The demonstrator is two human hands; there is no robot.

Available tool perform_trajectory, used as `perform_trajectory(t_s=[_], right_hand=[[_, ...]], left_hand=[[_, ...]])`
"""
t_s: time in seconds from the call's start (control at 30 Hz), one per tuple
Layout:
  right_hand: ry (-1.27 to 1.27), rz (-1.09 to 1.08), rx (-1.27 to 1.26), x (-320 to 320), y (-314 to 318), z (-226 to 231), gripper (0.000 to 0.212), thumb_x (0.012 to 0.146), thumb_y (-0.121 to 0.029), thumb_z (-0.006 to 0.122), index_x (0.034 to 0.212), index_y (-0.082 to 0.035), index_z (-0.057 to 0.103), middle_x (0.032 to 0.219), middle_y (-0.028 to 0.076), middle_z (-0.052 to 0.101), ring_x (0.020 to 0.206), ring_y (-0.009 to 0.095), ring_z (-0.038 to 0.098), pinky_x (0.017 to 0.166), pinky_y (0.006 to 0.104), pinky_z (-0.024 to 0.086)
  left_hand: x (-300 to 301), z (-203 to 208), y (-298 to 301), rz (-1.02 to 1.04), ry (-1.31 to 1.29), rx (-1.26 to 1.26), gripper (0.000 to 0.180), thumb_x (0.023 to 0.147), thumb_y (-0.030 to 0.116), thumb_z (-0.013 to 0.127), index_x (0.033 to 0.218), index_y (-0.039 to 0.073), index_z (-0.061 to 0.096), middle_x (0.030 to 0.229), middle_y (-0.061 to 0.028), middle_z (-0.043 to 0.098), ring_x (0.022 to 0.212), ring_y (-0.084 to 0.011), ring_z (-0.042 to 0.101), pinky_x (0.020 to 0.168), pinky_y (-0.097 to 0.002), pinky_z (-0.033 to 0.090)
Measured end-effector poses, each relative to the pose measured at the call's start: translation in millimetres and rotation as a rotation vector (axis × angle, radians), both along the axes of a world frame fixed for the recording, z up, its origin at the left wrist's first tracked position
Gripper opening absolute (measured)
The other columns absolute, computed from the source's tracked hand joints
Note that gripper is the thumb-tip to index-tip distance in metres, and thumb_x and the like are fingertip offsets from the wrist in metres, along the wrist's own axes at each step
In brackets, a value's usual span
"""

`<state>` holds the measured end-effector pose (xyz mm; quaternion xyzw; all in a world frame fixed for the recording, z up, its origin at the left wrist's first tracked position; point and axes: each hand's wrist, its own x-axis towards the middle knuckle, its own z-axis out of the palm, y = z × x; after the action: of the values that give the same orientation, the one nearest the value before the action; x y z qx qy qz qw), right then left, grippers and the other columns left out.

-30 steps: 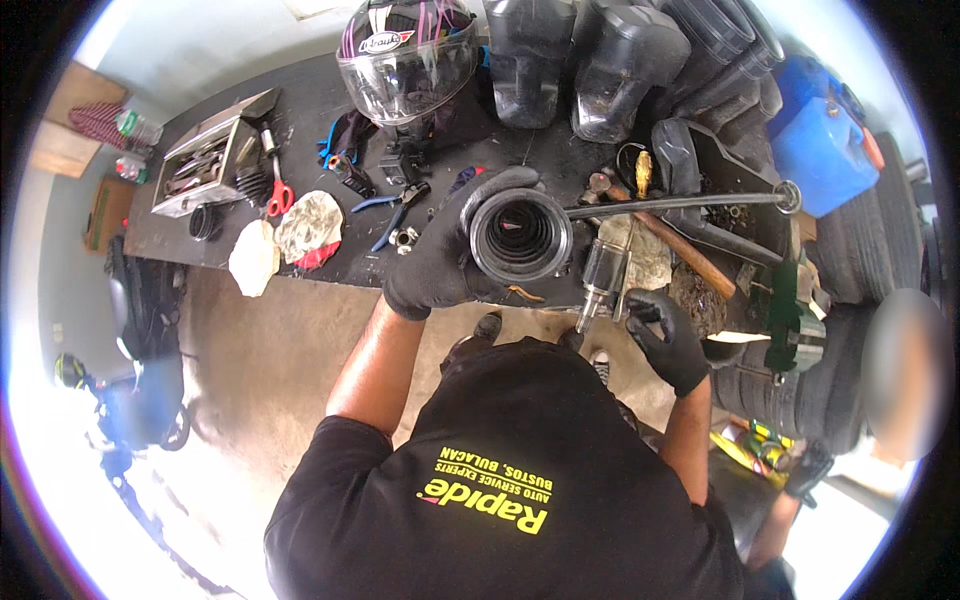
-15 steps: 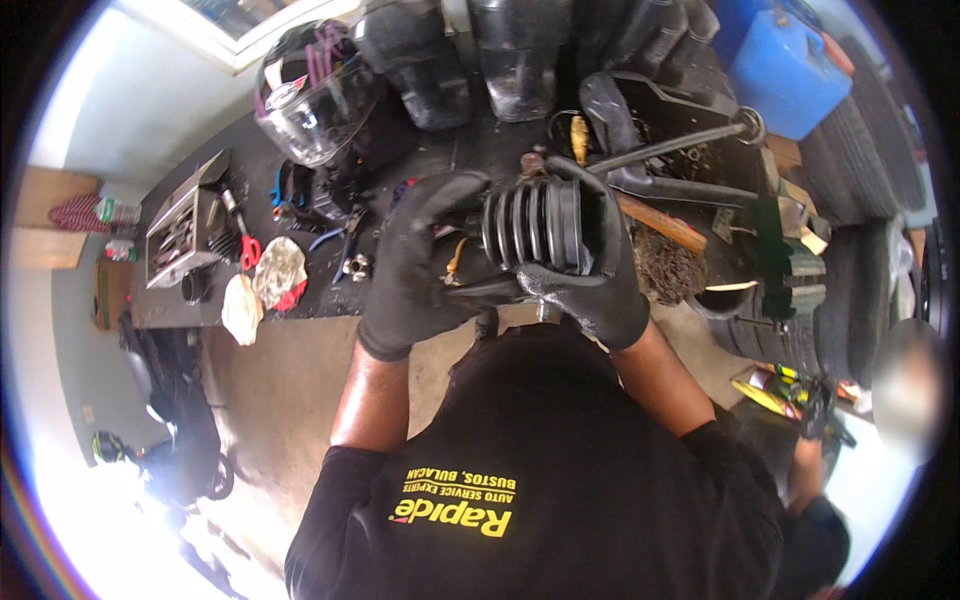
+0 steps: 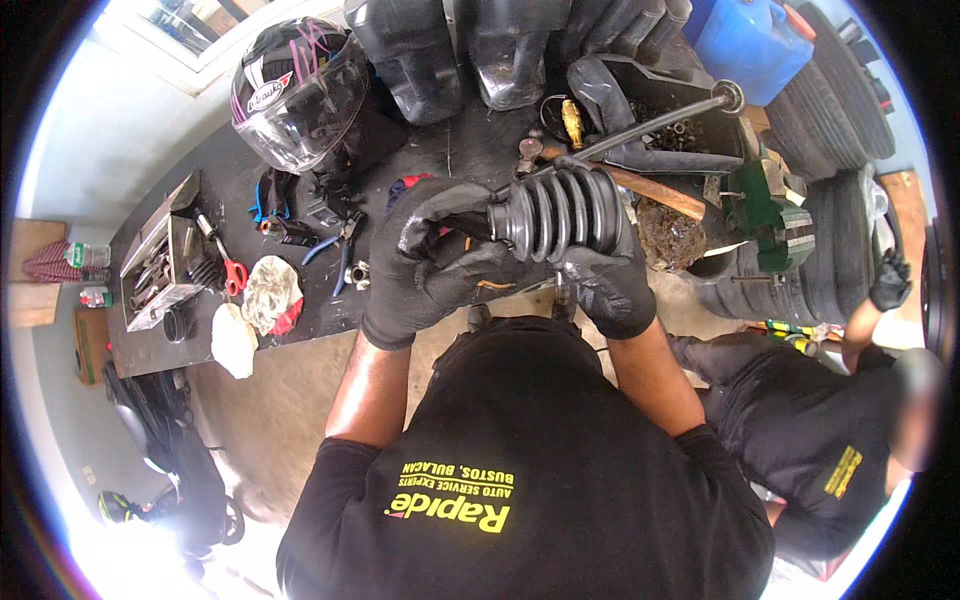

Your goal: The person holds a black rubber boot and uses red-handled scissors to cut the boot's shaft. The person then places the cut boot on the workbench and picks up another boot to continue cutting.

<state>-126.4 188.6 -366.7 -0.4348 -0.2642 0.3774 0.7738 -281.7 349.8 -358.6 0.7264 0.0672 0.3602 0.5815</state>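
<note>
Both your gloved hands grip the ribbed black rubber boot (image 3: 560,215): left hand (image 3: 435,265) clamps its narrow neck, right hand (image 3: 605,285) steadies the wide end from beneath, above the dark surface (image 3: 300,320).

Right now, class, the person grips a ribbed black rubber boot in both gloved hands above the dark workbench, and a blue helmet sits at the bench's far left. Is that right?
Not quite. The head view shows the helmet is black with a clear visor, not blue. The rest stands: the left hand and right hand, both gloved, grip the ribbed black rubber boot above the dark workbench.
</note>
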Motion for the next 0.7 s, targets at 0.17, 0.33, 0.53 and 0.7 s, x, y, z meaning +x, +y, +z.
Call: perform_trajectory(t_s=[0.17,0.33,0.53,0.7], right_hand=[[0.073,-0.012,0.052,-25.6,0.5,-3.3,0.095,0.075,-0.002,0.083,0.157,0.000,0.034,0.146,0.010,0.054,0.137,0.023,0.053,0.119,0.0401,0.040],[0.095,-0.034,0.034,-39.5,-1.3,0.7,0.095,0.075,-0.002,0.082,0.157,0.000,0.034,0.149,0.011,0.052,0.139,0.023,0.051,0.120,0.0403,0.039],[-0.180,-0.086,0.008,-43.9,-5.2,15.0,0.101,0.073,-0.011,0.088,0.158,-0.001,0.034,0.151,0.011,0.050,0.137,0.022,0.051,0.118,0.0383,0.038],[-0.196,-0.090,-0.028,-45.7,-5.1,21.5,0.102,0.072,-0.009,0.089,0.157,-0.002,0.035,0.148,0.010,0.052,0.135,0.022,0.051,0.118,0.0398,0.039]], left_hand=[[-8.3,3.3,16.2,-0.010,-0.089,0.276,0.051,0.073,0.015,0.091,0.119,0.005,0.072,0.114,-0.0114,0.072,0.104,-0.0258,0.069,0.091,-0.0380,0.054],[-17.8,1.8,18.5,-0.075,-0.094,0.169,0.044,0.074,0.010,0.088,0.115,0.005,0.072,0.112,-0.0105,0.071,0.101,-0.0249,0.068,0.089,-0.0362,0.054],[-21.2,-0.3,0.7,-0.077,-0.187,-0.178,0.033,0.077,0.008,0.086,0.107,0.005,0.071,0.111,-0.0105,0.071,0.101,-0.0242,0.068,0.089,-0.0362,0.054],[-22.3,0.2,1.6,-0.066,-0.082,0.033,0.025,0.079,0.006,0.083,0.103,0.005,0.073,0.110,-0.0109,0.072,0.104,-0.0259,0.069,0.091,-0.0377,0.053]])
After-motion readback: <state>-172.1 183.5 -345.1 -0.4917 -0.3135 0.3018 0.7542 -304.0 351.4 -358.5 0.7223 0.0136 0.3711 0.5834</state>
